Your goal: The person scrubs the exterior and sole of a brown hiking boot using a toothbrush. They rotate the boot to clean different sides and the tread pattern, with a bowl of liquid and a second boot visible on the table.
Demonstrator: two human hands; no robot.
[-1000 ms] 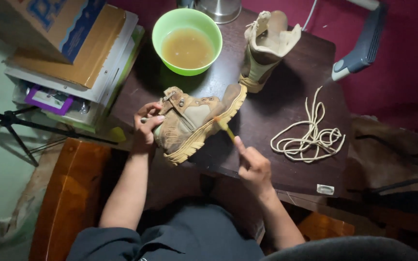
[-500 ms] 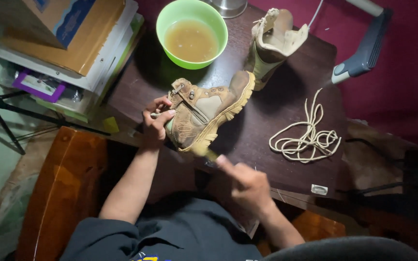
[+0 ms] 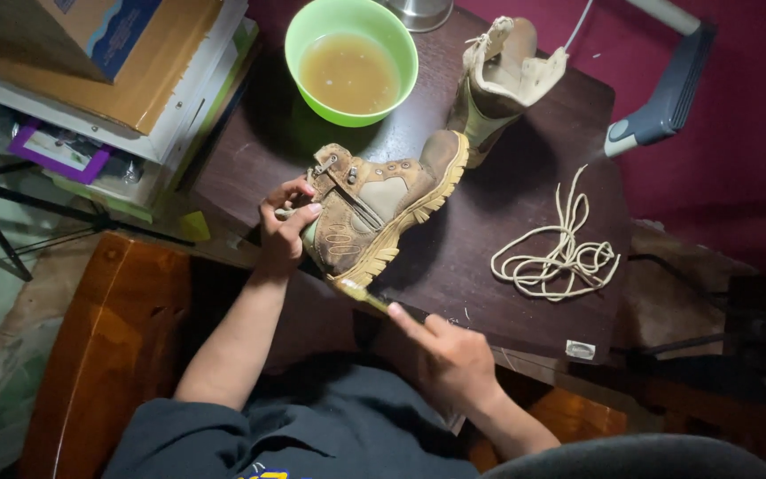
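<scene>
A tan boot point(image 3: 381, 206) lies on its side on the dark table point(image 3: 489, 257), sole facing right and toe toward the far side. My left hand point(image 3: 285, 229) grips its ankle opening at the near end. My right hand point(image 3: 451, 355) holds a small brush point(image 3: 361, 294) with its head against the heel edge of the sole. A second tan boot point(image 3: 496, 82) stands upright at the far side of the table.
A green bowl point(image 3: 351, 58) of cloudy liquid stands at the far left of the table. Loose cream laces point(image 3: 560, 251) lie at the right. Stacked boxes and books point(image 3: 108, 80) sit on the left. A tripod leg point(image 3: 11, 213) and a wooden chair arm point(image 3: 108, 346) are nearby.
My right hand has drawn the brush from the boot's toe side down to the heel end of the sole. The left hand keeps its hold on the boot.
</scene>
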